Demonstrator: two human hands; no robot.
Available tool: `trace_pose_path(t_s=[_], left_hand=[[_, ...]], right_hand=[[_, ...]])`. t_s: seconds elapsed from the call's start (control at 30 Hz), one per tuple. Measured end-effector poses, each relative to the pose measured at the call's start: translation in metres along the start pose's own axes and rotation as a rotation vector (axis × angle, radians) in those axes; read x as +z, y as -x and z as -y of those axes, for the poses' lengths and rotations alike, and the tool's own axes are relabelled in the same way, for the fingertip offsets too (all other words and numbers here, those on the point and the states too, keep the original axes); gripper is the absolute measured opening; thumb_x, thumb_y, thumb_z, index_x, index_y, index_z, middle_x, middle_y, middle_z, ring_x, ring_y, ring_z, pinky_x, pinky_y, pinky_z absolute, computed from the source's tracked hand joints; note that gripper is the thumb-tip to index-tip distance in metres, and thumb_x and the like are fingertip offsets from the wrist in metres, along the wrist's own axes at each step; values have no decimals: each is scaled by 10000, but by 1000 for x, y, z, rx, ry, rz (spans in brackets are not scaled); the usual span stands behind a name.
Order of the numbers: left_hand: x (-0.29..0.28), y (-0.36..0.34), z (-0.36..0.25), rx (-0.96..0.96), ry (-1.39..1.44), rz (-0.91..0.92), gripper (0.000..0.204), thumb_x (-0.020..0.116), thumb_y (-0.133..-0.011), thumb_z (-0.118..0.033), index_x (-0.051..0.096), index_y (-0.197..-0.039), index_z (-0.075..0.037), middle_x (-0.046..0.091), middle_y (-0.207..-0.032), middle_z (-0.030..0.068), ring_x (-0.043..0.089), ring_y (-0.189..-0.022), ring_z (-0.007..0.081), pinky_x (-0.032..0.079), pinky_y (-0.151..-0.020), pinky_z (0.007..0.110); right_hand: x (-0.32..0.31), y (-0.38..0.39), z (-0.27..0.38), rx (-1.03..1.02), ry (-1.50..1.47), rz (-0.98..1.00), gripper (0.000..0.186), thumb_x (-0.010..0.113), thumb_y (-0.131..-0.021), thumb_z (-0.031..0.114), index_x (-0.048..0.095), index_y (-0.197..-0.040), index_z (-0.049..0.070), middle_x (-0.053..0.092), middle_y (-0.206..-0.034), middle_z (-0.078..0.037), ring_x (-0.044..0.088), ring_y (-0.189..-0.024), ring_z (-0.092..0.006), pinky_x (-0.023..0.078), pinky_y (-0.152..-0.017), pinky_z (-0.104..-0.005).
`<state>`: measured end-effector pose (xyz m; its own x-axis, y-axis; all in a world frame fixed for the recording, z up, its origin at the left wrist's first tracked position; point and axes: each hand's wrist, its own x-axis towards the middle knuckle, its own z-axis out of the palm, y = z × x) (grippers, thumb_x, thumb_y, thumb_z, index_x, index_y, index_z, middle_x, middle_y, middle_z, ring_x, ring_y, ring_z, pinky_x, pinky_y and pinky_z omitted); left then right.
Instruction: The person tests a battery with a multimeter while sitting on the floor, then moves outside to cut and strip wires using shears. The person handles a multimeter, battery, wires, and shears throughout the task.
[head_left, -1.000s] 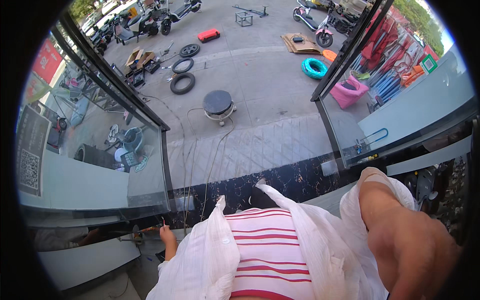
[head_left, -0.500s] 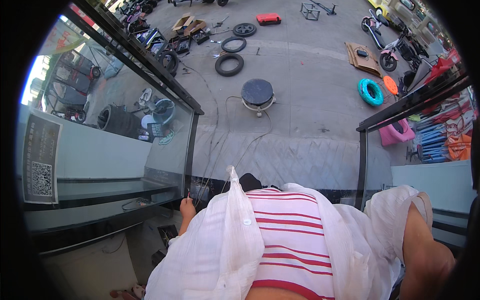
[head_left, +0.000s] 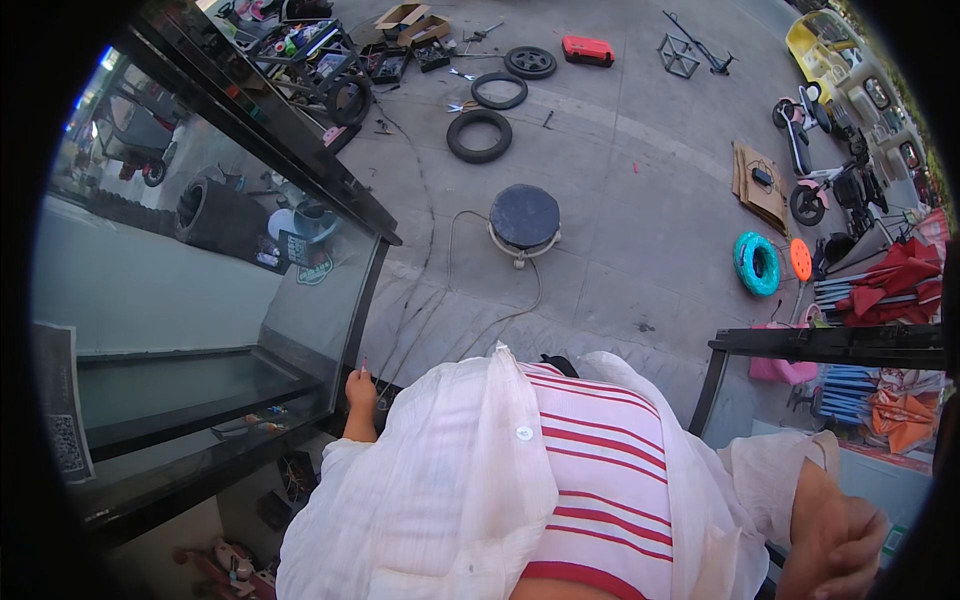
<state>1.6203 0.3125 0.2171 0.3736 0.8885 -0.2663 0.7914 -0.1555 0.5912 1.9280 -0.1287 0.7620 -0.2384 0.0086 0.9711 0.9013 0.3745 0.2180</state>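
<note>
My left hand is closed beside the edge of the left glass door. A thin stick-like thing pokes up from its fingers, too small to name. At the lower right, my right hand shows with its fingers curled in, near the rolled sleeve. What it holds, if anything, is hidden. Ahead of me on the paving stands a low round stool with a dark top and a pale base. A cable curves around it.
Tyres, a red case and a tool cart lie or stand farther off. At the right are a teal ring, scooters and folded red umbrellas. The right door frame juts in.
The view has shifted and turned, bringing the stool slightly lower and the right-hand goods farther into sight. My right hand now shows, and the left remains closed on the thin thing.
</note>
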Motion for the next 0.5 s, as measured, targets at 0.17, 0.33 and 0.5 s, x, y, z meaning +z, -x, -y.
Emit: trace_pose_path(t_s=[0.17,0.33,0.5], left_hand=[[44,-81,-81,-69,162,29,284,522,-932,-236,634,-849,12,582,-701,120,538,-652,228,418,-619,367],[85,-116,-122,-216,348,61,263,508,-948,-229,630,-879,-7,486,-636,31,448,-597,137,368,-561,319],[142,-146,-92,-107,129,126,275,559,-882,-231,689,-823,4,617,-658,145,581,-633,226,436,-590,377]], right_hand=[[-14,118,-87,717,146,255,560,492,-919,558,541,-1190,69,557,-922,-93,551,-665,-199,395,-557,-316],[-3,265,-174,1300,220,-144,432,517,-943,326,596,-1102,-67,605,-823,-114,578,-705,-157,470,-600,-257],[39,306,-257,1406,246,-254,285,456,-970,189,614,-1039,-38,603,-794,-68,544,-629,-106,437,-562,-225]])
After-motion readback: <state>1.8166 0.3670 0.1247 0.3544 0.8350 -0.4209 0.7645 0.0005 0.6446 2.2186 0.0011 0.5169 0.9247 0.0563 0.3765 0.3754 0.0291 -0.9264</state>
